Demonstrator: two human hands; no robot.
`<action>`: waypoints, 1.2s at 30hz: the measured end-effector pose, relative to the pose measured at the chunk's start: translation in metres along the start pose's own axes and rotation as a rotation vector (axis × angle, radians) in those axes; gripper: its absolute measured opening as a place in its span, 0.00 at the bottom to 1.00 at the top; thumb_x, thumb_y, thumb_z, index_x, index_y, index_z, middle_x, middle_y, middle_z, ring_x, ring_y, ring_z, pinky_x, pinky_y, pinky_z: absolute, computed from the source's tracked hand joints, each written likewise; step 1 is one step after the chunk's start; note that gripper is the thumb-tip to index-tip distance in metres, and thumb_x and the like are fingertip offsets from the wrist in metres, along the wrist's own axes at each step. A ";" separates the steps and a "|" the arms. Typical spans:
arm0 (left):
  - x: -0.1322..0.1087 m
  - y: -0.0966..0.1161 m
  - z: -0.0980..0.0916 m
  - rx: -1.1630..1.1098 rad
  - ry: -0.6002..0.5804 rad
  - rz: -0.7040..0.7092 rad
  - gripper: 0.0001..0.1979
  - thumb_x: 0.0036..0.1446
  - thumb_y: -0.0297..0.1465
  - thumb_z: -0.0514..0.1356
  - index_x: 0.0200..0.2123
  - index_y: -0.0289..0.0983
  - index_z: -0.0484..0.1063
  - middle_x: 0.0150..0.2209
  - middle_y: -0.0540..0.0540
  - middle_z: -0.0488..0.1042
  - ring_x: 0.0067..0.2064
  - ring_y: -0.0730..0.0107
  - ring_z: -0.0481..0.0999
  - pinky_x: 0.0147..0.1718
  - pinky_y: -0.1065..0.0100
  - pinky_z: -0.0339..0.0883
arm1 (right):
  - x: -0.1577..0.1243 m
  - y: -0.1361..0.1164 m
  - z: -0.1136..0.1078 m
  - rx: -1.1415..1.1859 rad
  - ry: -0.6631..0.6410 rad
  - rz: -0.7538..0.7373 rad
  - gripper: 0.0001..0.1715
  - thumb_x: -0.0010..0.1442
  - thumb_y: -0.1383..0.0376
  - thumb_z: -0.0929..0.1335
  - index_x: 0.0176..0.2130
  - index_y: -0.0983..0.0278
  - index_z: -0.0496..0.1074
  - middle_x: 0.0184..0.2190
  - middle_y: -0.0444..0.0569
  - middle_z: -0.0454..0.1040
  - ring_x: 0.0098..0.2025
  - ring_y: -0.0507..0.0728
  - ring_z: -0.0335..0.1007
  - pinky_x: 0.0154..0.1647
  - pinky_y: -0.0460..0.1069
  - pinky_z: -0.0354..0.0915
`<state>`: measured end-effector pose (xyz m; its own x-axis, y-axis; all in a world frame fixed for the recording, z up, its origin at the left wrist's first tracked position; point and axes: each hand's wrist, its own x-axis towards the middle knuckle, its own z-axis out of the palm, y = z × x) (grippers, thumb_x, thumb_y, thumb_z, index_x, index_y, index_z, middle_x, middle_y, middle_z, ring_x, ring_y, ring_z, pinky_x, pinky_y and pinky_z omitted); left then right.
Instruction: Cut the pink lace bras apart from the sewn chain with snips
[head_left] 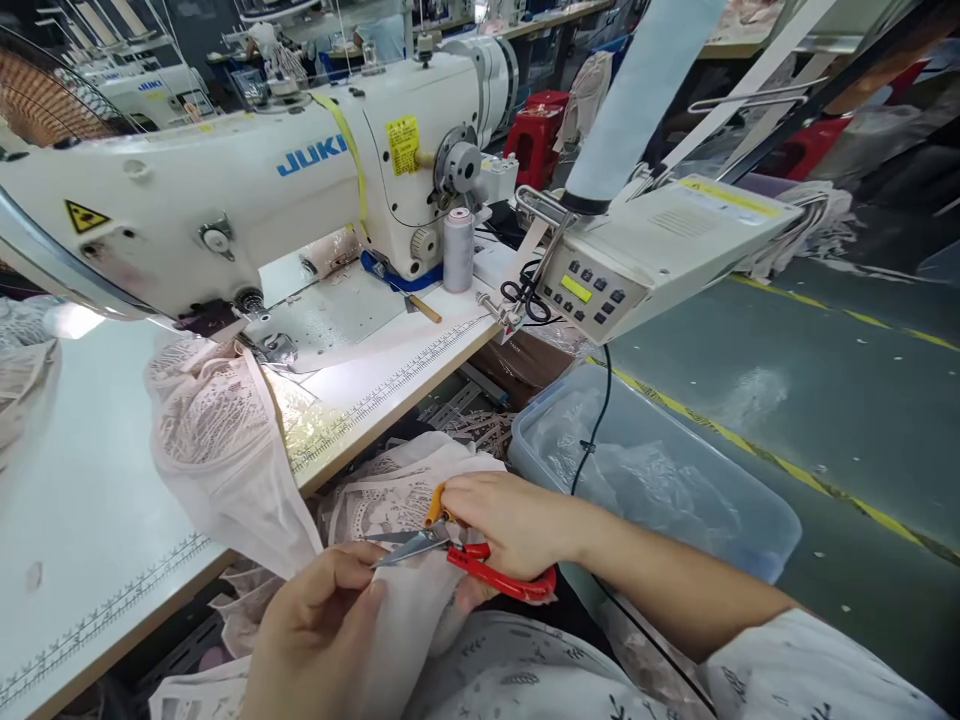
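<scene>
My right hand (510, 520) is closed round a pair of scissors (502, 575) with red and orange handles. Their blades point left and are parted at the edge of some pale sheer fabric (420, 600). With thumb and fingers, my left hand (322, 610) pinches that fabric near the blade tips. A lace bra cup (217, 410) of the same pale material lies under the sewing machine's needle area and drapes over the table edge toward my left hand. More lace fabric (390, 495) is bunched behind the scissors, above my lap.
The white sewing machine (315, 150) stands on a table (90, 520) with printed rulers. A thread cone (459, 250) and a wooden-handled tool (424, 307) sit beside it. At right are a control box (660, 250), a hanging cable (600, 420) and a plastic bin (765, 510).
</scene>
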<state>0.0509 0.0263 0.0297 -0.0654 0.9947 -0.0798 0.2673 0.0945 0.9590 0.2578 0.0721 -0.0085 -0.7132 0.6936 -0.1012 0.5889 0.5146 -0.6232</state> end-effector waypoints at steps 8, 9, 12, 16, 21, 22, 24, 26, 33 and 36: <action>-0.001 -0.005 -0.006 -0.108 0.056 0.022 0.06 0.44 0.28 0.65 0.20 0.40 0.71 0.30 0.50 0.76 0.34 0.71 0.74 0.34 0.77 0.67 | -0.001 -0.009 0.000 -0.085 -0.064 0.061 0.13 0.49 0.58 0.69 0.30 0.64 0.66 0.30 0.49 0.71 0.31 0.57 0.66 0.32 0.49 0.61; -0.002 -0.005 -0.006 -0.103 0.066 0.016 0.06 0.45 0.28 0.64 0.20 0.40 0.71 0.31 0.50 0.76 0.34 0.72 0.74 0.33 0.77 0.66 | -0.001 -0.010 0.000 -0.086 -0.064 0.063 0.13 0.49 0.58 0.69 0.30 0.65 0.67 0.30 0.50 0.72 0.31 0.57 0.67 0.32 0.49 0.61; -0.002 -0.003 -0.007 -0.098 0.075 -0.016 0.05 0.46 0.28 0.63 0.21 0.40 0.70 0.32 0.51 0.76 0.33 0.73 0.74 0.32 0.77 0.66 | -0.003 -0.011 0.000 -0.099 -0.061 0.067 0.12 0.50 0.58 0.69 0.29 0.65 0.68 0.30 0.51 0.73 0.32 0.58 0.68 0.32 0.49 0.61; -0.001 -0.004 -0.008 -0.112 0.082 -0.032 0.06 0.45 0.28 0.64 0.21 0.39 0.70 0.31 0.51 0.76 0.33 0.73 0.73 0.32 0.77 0.66 | -0.002 -0.012 0.001 -0.086 -0.045 0.077 0.14 0.50 0.57 0.70 0.29 0.66 0.69 0.29 0.51 0.74 0.31 0.58 0.69 0.30 0.49 0.61; 0.002 -0.008 -0.010 -0.131 0.084 -0.017 0.06 0.45 0.27 0.64 0.21 0.40 0.70 0.30 0.51 0.76 0.34 0.72 0.73 0.34 0.77 0.67 | -0.001 -0.013 0.001 -0.099 -0.073 0.079 0.06 0.49 0.65 0.69 0.28 0.66 0.70 0.29 0.51 0.74 0.31 0.58 0.69 0.29 0.48 0.60; 0.002 -0.008 -0.010 -0.128 0.077 -0.018 0.06 0.45 0.27 0.64 0.21 0.39 0.70 0.30 0.51 0.76 0.34 0.72 0.73 0.34 0.76 0.67 | -0.001 -0.013 0.001 -0.103 -0.077 0.073 0.05 0.50 0.66 0.69 0.29 0.66 0.70 0.29 0.51 0.74 0.31 0.58 0.69 0.29 0.48 0.59; 0.002 -0.007 -0.011 -0.128 0.063 -0.040 0.07 0.46 0.28 0.64 0.21 0.39 0.70 0.30 0.50 0.76 0.33 0.71 0.73 0.32 0.76 0.67 | -0.001 -0.012 0.003 -0.097 -0.077 0.061 0.04 0.51 0.67 0.68 0.28 0.67 0.70 0.29 0.52 0.74 0.31 0.57 0.69 0.29 0.48 0.59; 0.001 -0.006 -0.011 -0.137 0.061 -0.071 0.07 0.46 0.29 0.64 0.21 0.39 0.69 0.31 0.50 0.76 0.33 0.71 0.74 0.32 0.76 0.67 | -0.001 -0.011 0.006 -0.081 -0.065 0.050 0.05 0.51 0.66 0.68 0.28 0.66 0.69 0.29 0.51 0.74 0.30 0.57 0.69 0.29 0.47 0.59; 0.001 -0.007 -0.009 -0.173 0.086 -0.068 0.06 0.43 0.29 0.67 0.21 0.39 0.71 0.31 0.50 0.75 0.33 0.72 0.73 0.33 0.77 0.66 | -0.002 -0.003 0.021 0.049 0.046 0.030 0.16 0.52 0.61 0.70 0.21 0.63 0.61 0.21 0.44 0.68 0.25 0.52 0.61 0.26 0.46 0.57; 0.001 -0.009 -0.011 -0.168 0.068 -0.082 0.07 0.44 0.30 0.66 0.20 0.39 0.70 0.31 0.50 0.76 0.33 0.72 0.73 0.31 0.76 0.66 | -0.004 -0.001 0.020 0.151 0.163 0.093 0.24 0.49 0.56 0.72 0.19 0.62 0.54 0.19 0.41 0.62 0.22 0.50 0.54 0.23 0.45 0.54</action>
<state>0.0382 0.0260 0.0240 -0.1465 0.9783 -0.1466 0.0949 0.1615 0.9823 0.2520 0.0589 -0.0234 -0.5805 0.8130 -0.0450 0.5772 0.3719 -0.7270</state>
